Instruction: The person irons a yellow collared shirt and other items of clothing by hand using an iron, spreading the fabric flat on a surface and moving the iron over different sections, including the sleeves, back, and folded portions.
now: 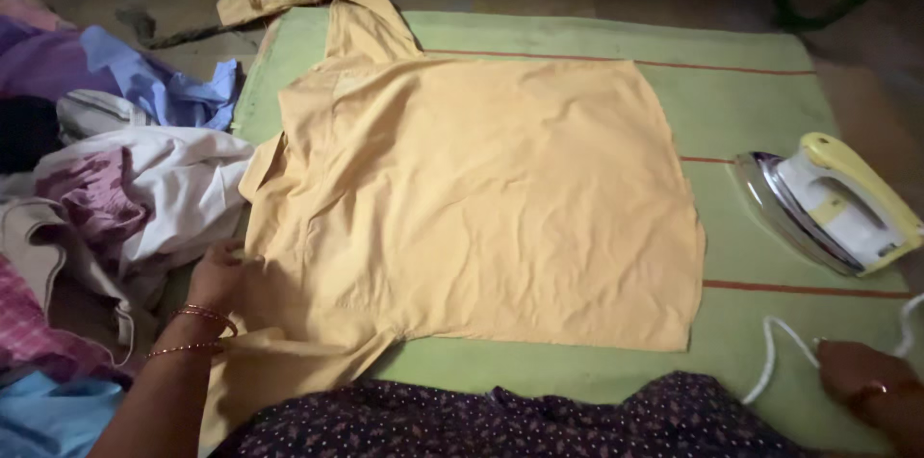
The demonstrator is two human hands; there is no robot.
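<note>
My left hand [219,277] pins the yellow shirt [472,208], fingers closed on its edge.
It lies flat mid-mat [751,92] for smoothing; my right hand [861,371] rests loosely near the cord [775,347], iron [828,203] propped at the right edge.

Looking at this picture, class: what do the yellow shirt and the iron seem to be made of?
Yellow shirt: thin woven cloth, probably cotton, matte, finely creased.
Iron: shiny metal soleplate that mirrors light; white and yellow body looks like smooth plastic.

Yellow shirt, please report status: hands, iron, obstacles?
Left hand on yellow shirt edge, shirt spread flat on green mat. Right hand at white cord. Iron tipped beside shirt. Clothes pile left.
</note>
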